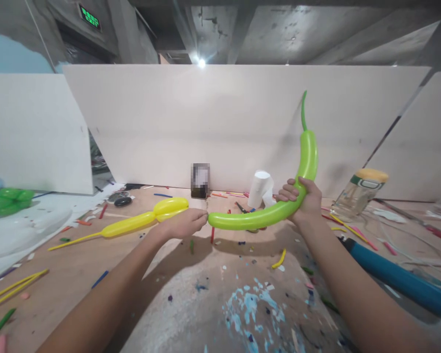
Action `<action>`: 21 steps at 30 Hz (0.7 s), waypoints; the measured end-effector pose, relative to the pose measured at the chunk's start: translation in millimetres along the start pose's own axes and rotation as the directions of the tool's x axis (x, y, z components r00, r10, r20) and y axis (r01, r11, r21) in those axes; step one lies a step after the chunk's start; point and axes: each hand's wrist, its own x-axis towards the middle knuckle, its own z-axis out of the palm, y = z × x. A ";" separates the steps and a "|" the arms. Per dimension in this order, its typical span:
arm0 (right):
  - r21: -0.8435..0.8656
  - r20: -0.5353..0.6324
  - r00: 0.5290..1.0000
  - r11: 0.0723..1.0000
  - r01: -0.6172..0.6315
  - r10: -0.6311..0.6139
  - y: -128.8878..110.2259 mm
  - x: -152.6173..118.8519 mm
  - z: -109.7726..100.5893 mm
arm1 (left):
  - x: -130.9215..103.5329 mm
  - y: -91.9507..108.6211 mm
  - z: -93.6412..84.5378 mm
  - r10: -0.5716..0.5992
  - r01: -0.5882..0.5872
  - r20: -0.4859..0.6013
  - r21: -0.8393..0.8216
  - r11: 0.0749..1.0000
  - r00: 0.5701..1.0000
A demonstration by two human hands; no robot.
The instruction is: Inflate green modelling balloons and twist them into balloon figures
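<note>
Paint-flecked surface (183, 304) spreads below the grip: the left hand (187, 223) pinches one end of a green balloon (257, 218), the right hand (308, 198) wraps it farther along; leftward, a yellow balloon (128, 225); beyond, a white roll (258, 189).

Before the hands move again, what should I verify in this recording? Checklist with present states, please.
1. Right hand wrapped around the green balloon: ok.
2. Left hand at the balloon's left end: ok.
3. That end tied: cannot tell, fingers cover it.
4. Thin green tail free of both hands: ok.
5. Yellow balloon apart from left hand: cannot tell, they overlap.
6. Work surface free of scraps: not ok.
</note>
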 end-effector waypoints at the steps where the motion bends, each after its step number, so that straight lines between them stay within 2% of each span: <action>1: 0.002 0.008 1.000 1.000 -0.002 0.002 -0.7 0.3 -0.9 | 0.5 -0.6 0.4 0.005 -0.005 -0.003 -0.004 1.000 1.000; 5: -0.001 -0.009 1.000 1.000 -0.004 0.004 0.3 0.7 -1.0 | 1.4 -2.9 1.0 0.006 -0.006 0.000 -0.034 0.999 1.000; 8: -0.018 -0.059 0.998 0.999 0.036 -0.038 7.3 -1.5 6.1 | 2.6 -0.9 3.3 -0.009 0.000 -0.065 -0.139 0.990 0.998; 12: -0.073 -0.026 1.000 0.997 0.001 -0.003 31.4 -11.9 28.3 | 4.7 12.0 12.3 -0.029 -0.020 -0.152 -0.312 0.950 0.988; 17: -0.060 0.048 0.997 0.996 -0.063 0.066 66.7 -30.2 62.3 | 3.6 36.5 26.8 0.015 -0.067 -0.149 -0.349 0.935 0.989; 21: -0.032 0.055 0.998 0.999 -0.022 0.024 73.4 -36.9 73.1 | 1.3 46.1 34.7 0.086 -0.119 -0.106 -0.368 0.922 0.991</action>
